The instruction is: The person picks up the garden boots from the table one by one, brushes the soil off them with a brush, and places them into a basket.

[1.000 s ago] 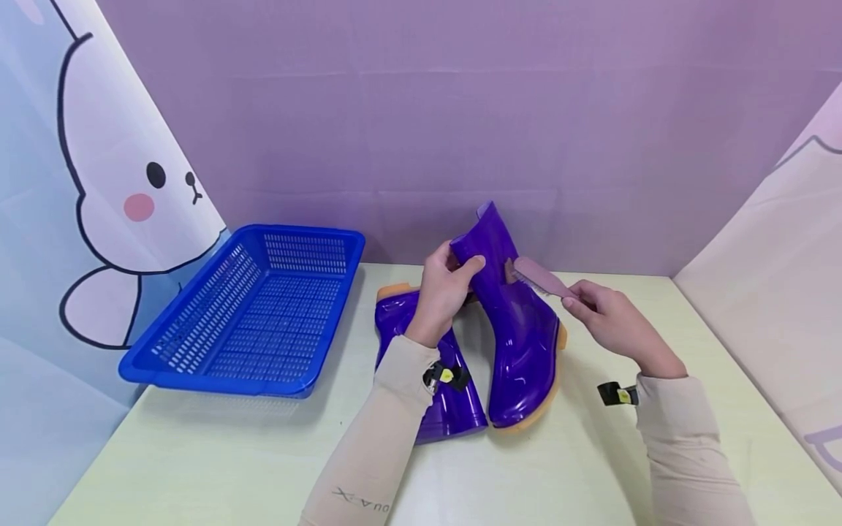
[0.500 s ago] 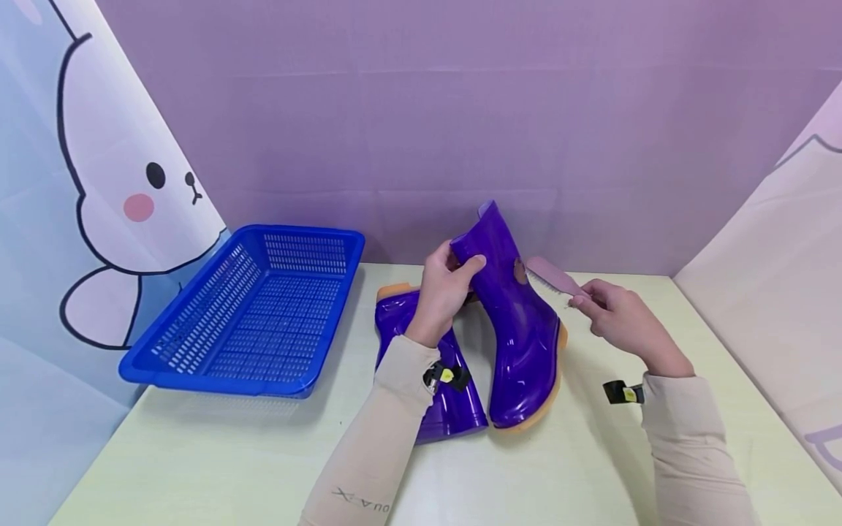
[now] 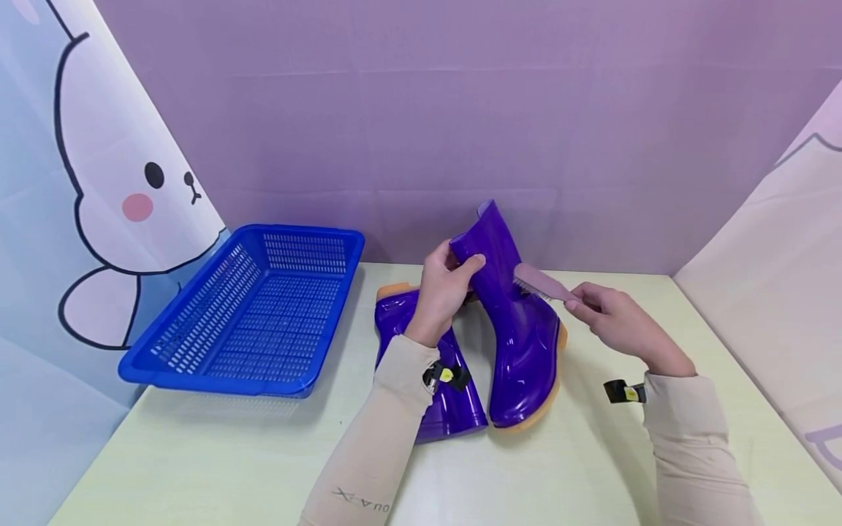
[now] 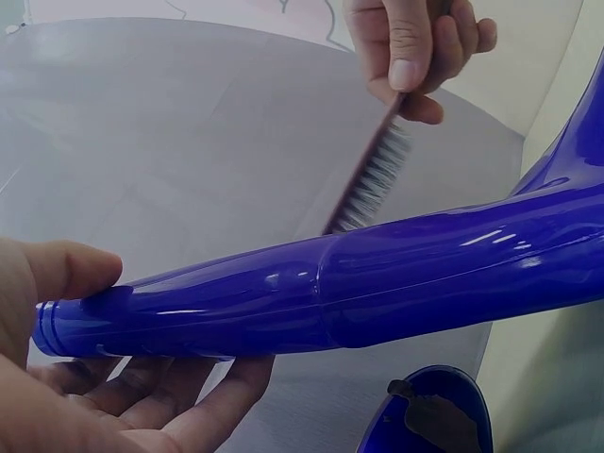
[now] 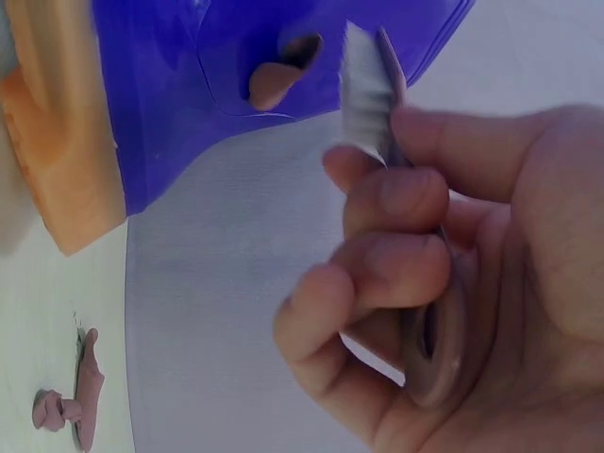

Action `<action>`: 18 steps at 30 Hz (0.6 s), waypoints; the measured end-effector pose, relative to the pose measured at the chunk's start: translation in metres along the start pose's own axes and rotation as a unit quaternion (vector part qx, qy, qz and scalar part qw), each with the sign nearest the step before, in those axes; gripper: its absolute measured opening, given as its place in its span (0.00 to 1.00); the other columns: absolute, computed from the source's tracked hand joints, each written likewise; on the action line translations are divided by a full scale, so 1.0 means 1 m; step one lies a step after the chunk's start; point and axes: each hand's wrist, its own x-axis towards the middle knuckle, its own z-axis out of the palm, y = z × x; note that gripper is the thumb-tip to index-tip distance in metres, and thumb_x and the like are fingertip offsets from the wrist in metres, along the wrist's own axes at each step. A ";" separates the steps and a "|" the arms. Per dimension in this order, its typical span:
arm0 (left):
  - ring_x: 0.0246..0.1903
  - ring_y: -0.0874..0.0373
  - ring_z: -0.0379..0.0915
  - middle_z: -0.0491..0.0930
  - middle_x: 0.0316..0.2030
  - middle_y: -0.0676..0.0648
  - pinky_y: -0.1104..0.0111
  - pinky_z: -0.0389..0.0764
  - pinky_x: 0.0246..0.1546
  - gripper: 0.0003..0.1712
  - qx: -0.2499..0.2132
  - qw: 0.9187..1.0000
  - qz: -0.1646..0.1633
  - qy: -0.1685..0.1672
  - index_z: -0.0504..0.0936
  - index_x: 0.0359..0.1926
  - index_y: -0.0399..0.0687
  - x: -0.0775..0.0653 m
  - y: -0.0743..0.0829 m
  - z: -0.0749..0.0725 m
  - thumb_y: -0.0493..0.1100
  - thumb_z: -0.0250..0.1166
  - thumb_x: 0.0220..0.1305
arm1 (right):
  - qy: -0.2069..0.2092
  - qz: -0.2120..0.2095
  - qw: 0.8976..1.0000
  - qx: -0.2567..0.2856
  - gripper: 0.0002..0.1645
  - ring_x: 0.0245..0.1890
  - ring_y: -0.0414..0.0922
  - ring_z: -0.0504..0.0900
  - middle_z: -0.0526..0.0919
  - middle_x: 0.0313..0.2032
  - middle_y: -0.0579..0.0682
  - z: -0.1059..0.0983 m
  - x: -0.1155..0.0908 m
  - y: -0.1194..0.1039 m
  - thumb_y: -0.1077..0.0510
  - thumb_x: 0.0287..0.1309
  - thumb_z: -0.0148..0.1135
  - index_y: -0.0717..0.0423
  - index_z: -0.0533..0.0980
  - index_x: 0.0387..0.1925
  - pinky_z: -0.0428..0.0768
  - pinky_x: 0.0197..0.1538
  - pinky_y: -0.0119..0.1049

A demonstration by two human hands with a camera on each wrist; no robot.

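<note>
Purple boot (image 3: 522, 365) gleams, orange-soled and tilted; your left fingers (image 4: 231, 396) grip it, right fingers (image 5: 396, 198) pinch the brush (image 3: 542, 282).

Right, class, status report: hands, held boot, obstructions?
Left hand grips purple rain boot, tilted. Right hand holds pink bristle brush beside shaft. No visible obstruction.

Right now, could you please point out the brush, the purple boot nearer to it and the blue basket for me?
Brush (image 3: 542, 281): head view, on the back of its bristle end.
Purple boot (image 3: 518, 327): head view, around its ankle.
Blue basket (image 3: 210, 383): head view, on its near rim.
</note>
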 end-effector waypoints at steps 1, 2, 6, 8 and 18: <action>0.36 0.60 0.81 0.84 0.42 0.45 0.68 0.86 0.37 0.14 0.000 1.000 0.000 0.000 0.80 0.55 0.43 0.000 0.000 0.000 0.39 0.66 0.70 | -0.003 -0.007 1.000 -0.005 0.15 0.20 0.38 0.65 0.66 0.21 0.43 0.001 0.000 0.000 0.51 0.78 0.51 0.56 0.79 0.44 0.66 0.26 0.34; 0.36 0.59 0.81 0.84 0.42 0.45 0.68 0.86 0.37 0.14 -0.002 1.000 -0.001 0.000 0.80 0.55 0.43 0.000 0.000 0.000 0.39 0.66 0.70 | -0.007 -0.011 1.000 -0.010 0.14 0.21 0.38 0.65 0.66 0.21 0.43 0.001 0.000 0.000 0.52 0.78 0.51 0.56 0.79 0.43 0.65 0.26 0.34; 0.36 0.59 0.81 0.84 0.42 0.45 0.68 0.86 0.37 0.14 -0.002 1.000 -0.004 0.001 0.80 0.55 0.44 -0.001 0.001 0.000 0.39 0.66 0.70 | -0.021 -0.009 0.999 -0.029 0.13 0.23 0.39 0.65 0.67 0.23 0.43 0.001 -0.001 0.002 0.53 0.77 0.52 0.57 0.79 0.42 0.65 0.28 0.34; 0.37 0.58 0.81 0.84 0.43 0.44 0.67 0.86 0.38 0.14 -0.001 1.000 -0.005 0.001 0.80 0.55 0.44 -0.001 0.001 0.000 0.39 0.66 0.70 | -0.028 -0.003 0.999 -0.036 0.13 0.23 0.39 0.65 0.69 0.24 0.44 -0.001 -0.001 0.006 0.54 0.77 0.52 0.57 0.79 0.42 0.65 0.28 0.34; 0.37 0.58 0.82 0.84 0.42 0.45 0.66 0.86 0.39 0.14 -0.001 1.000 -0.005 0.003 0.80 0.54 0.44 -0.001 0.001 0.000 0.39 0.66 0.70 | -0.050 0.030 0.997 -0.053 0.12 0.25 0.41 0.67 0.80 0.28 0.45 -0.009 -0.003 0.019 0.55 0.76 0.52 0.57 0.77 0.39 0.67 0.30 0.34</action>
